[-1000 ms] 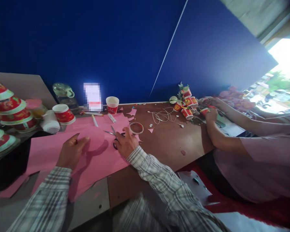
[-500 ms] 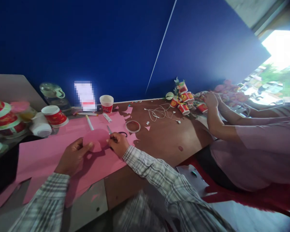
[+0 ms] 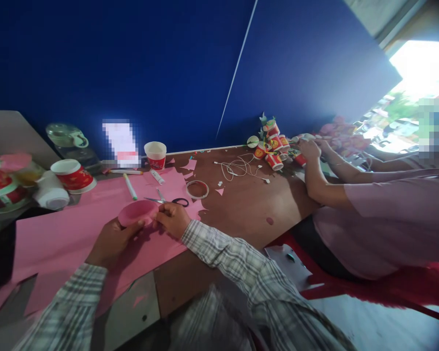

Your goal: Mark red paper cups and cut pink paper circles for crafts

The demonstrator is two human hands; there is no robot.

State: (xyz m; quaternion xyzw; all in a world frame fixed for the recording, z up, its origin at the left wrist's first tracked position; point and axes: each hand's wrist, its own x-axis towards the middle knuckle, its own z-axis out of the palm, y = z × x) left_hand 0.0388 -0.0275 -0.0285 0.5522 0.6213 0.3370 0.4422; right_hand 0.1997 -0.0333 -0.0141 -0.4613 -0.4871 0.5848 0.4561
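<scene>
Between my hands is a piece of pink paper [image 3: 137, 211], bent into a shallow curved, bowl-like shape. My left hand [image 3: 113, 239] pinches its lower left side, thumb on top near the front edge. The fingers of my right hand [image 3: 173, 220] grip its right edge. Under both hands lie large pink paper sheets [image 3: 58, 231] on the brown table. Just beyond the held paper are scissors [image 3: 179, 201] with black handles. A white marker with a green cap [image 3: 130, 187] and a small white tube [image 3: 157, 177] rest on the sheet farther back.
A red-and-white paper cup [image 3: 155, 156] stands at the back, with another cup [image 3: 73, 176] at left beside a glass jar [image 3: 64, 139]. A tape ring [image 3: 197, 190], paper scraps and a white cable [image 3: 237, 168] lie rightward. A co-worker [image 3: 380, 219] sits at right near stacked cups [image 3: 274, 144].
The pink paper has gone from nearly flat to curved, its sides drawn together by my fingers. More of the scissors shows now. The view has shifted slightly to the right.
</scene>
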